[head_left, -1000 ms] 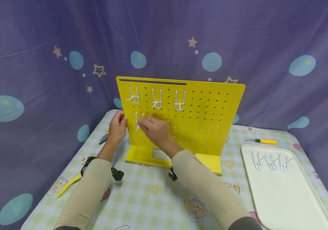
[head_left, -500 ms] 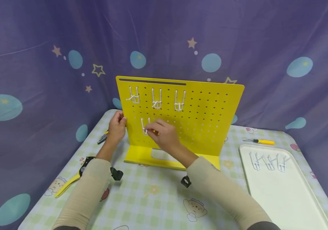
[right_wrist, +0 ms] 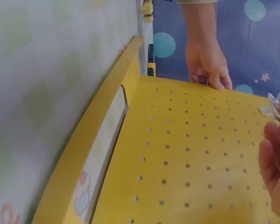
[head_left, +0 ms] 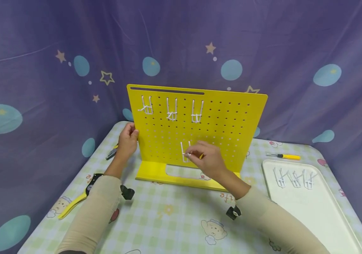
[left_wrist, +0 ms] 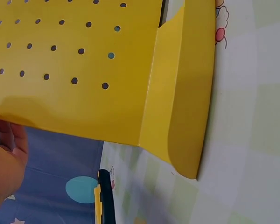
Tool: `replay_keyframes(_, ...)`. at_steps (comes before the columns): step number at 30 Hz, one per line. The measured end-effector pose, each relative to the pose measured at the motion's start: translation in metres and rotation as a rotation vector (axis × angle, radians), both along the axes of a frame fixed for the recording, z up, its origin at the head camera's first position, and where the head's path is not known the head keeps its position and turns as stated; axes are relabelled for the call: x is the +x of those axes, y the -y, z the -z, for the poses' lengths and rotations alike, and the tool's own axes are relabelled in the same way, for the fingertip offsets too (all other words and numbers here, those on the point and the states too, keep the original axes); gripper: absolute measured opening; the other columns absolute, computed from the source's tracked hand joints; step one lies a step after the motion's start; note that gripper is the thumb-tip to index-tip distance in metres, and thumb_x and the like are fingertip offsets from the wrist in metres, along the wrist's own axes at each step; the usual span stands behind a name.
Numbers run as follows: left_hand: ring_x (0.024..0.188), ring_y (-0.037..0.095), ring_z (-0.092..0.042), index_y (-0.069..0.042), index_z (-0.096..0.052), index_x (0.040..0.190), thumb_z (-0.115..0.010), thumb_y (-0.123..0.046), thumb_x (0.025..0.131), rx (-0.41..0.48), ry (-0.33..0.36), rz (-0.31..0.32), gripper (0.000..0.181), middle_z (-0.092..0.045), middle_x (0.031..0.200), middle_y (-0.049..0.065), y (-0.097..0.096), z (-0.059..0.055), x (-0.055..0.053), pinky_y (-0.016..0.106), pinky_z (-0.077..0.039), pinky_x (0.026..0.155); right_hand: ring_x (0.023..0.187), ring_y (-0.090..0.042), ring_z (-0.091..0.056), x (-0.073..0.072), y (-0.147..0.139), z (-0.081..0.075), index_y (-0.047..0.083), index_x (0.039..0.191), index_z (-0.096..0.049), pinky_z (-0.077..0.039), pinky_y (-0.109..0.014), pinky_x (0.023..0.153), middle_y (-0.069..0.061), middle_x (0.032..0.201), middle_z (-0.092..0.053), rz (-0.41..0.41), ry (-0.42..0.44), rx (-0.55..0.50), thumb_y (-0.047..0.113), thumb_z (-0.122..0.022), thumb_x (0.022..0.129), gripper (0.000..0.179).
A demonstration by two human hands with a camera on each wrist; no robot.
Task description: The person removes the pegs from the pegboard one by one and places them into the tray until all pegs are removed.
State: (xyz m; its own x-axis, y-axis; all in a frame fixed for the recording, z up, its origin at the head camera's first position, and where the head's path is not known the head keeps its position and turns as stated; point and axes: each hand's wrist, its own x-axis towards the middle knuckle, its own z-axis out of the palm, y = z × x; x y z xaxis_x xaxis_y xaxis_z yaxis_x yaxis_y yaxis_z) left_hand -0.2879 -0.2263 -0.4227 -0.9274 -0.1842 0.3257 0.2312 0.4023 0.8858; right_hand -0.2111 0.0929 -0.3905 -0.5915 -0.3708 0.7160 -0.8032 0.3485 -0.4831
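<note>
A yellow pegboard (head_left: 155, 148) with rows of small holes stands on the table in the head view. My left hand (head_left: 128, 141) grips its left edge, thumb toward the front. In the left wrist view that hand (left_wrist: 7, 163) shows only in part at the board's edge. My right hand (head_left: 209, 159) pinches a white wire pegboard hook (head_left: 182, 152) before the lower middle of the board; whether the hook touches the board I cannot tell. The right wrist view shows the hook (right_wrist: 273, 103) partly hidden by the fingers. Three similar hooks (head_left: 171, 109) hang along the board's top.
A white tray (head_left: 320, 218) at the right bears three white hooks (head_left: 295, 179). Behind it lies a yellow-handled screwdriver (head_left: 287, 156). Yellow-handled pliers (head_left: 111, 152) and a yellow-and-black tool (head_left: 76, 204) lie at the left. A purple curtain (head_left: 181, 42) hangs behind the table.
My right hand has moved right and down across the board's front with the hook in its fingers. My left hand stays at the board's left edge.
</note>
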Motion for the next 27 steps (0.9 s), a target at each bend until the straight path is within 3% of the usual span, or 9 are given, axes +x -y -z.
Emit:
replay_keyframes(4,0.084,0.016,-0.049,0.001,-0.053,0.121,-0.046,-0.018,0.109,0.014,0.010,-0.001,0.024,-0.049,0.095,0.005,-0.001,-0.002,0.001,0.018,-0.045,0.073,0.062,-0.006,-0.058,0.008,-0.024,0.000,0.013,0.088,-0.078,-0.050,-0.022,0.055,0.003,0.077,-0.068,0.057,0.125,0.037,0.014,-0.082,0.087,0.004)
replay_keyframes(9,0.084,0.016,-0.050,0.002,-0.053,0.121,-0.046,-0.017,0.109,0.020,0.007,0.003,0.023,-0.050,0.096,0.006,-0.002,-0.004,0.002,0.018,-0.045,0.073,0.062,-0.003,-0.057,0.017,-0.053,0.002,0.016,0.089,-0.077,-0.051,-0.023,0.054,0.005,0.080,-0.069,0.128,0.202,0.073,0.014,-0.082,0.086,0.006)
replay_keyframes(15,0.088,0.019,-0.050,-0.001,-0.052,0.124,-0.043,-0.020,0.109,0.013,0.043,0.012,0.025,-0.050,0.099,0.004,0.000,-0.002,0.001,0.019,-0.045,0.075,0.061,-0.002,-0.057,0.025,-0.085,0.010,0.022,0.088,-0.076,-0.052,-0.024,0.054,0.008,0.080,-0.069,0.193,0.214,0.086,0.013,-0.083,0.085,0.012)
replay_keyframes(27,0.085,0.020,-0.049,0.002,-0.052,0.123,-0.045,-0.018,0.109,0.014,0.007,0.021,0.026,-0.049,0.096,0.007,-0.001,-0.002,0.002,0.019,-0.044,0.073,0.059,0.001,-0.056,0.038,-0.141,0.032,0.023,0.086,-0.075,-0.051,-0.023,0.053,0.009,0.078,-0.071,0.350,0.233,0.131,0.009,-0.083,0.083,0.016)
